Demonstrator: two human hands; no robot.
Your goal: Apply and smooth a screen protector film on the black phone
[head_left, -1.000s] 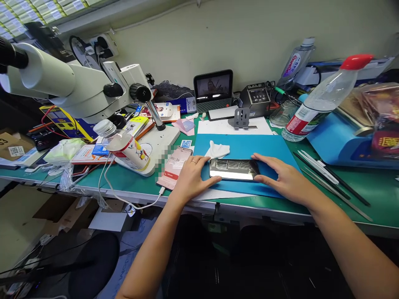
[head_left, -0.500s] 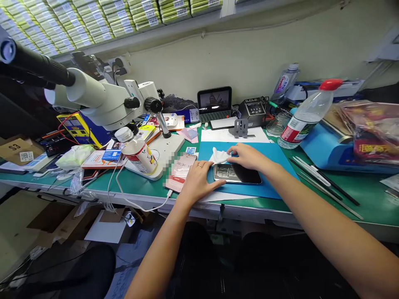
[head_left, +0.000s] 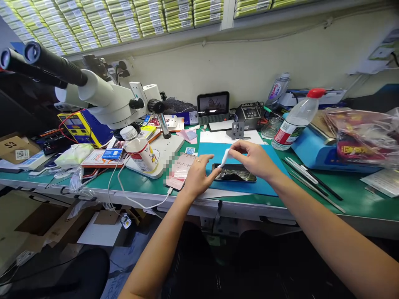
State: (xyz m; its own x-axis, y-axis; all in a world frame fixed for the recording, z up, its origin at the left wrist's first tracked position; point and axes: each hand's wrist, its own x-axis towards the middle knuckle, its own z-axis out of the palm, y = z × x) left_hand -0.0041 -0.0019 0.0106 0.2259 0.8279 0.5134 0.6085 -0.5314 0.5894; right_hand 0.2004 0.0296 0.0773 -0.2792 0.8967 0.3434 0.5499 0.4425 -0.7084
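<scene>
White cloth (head_left: 225, 158) between hands (head_left: 198, 176) (head_left: 254, 160), over dark phone (head_left: 238, 173).

the camera, worn on the head, looks forward and down across the bench (head_left: 374, 203) to the wall (head_left: 249, 62); the left hand (head_left: 198, 176) and right hand (head_left: 254, 160) lie close, at mid-view. its wide field takes in the microscope (head_left: 102, 99) at left and the bag (head_left: 370, 137) at right; packets (head_left: 140, 16) edge the top.

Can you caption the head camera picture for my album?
Right hand holding white cloth near a phone on a blue mat.
</scene>
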